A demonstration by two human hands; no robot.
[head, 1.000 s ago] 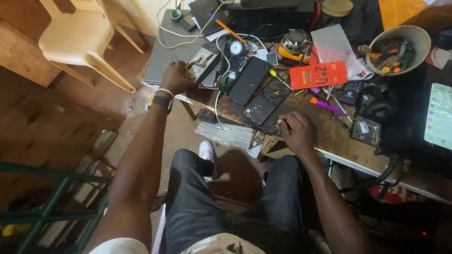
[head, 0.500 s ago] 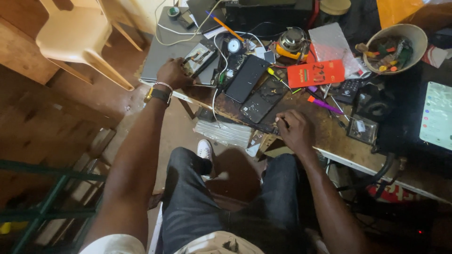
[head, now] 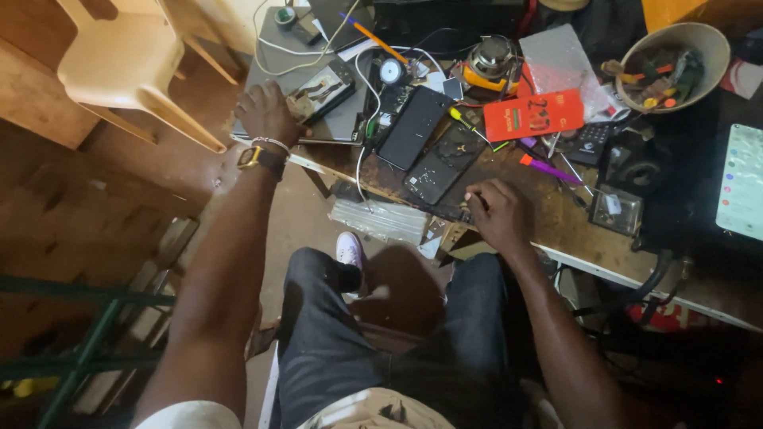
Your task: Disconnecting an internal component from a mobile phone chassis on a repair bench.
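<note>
Left grip (head: pixel 266 114) lies curled on the worktop's (head: pixel 556 214) far corner, touching an opened phone (head: pixel 322 90) just right of it. Right grip (head: pixel 497 213), fingers bent, rests beside a black phone panel (head: pixel 441 164); cannot tell if it pinches anything.

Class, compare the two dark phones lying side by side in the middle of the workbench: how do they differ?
The upper phone shows a smooth, plain black face; the lower phone looks opened, with inner parts showing. The upper phone lies nearer the white cable; the lower phone lies nearer the right hand, whose fingertips rest near its bottom end. Both are dark, rectangular, flat on the workbench, and tilted the same way. The left hand touches neither.
</note>
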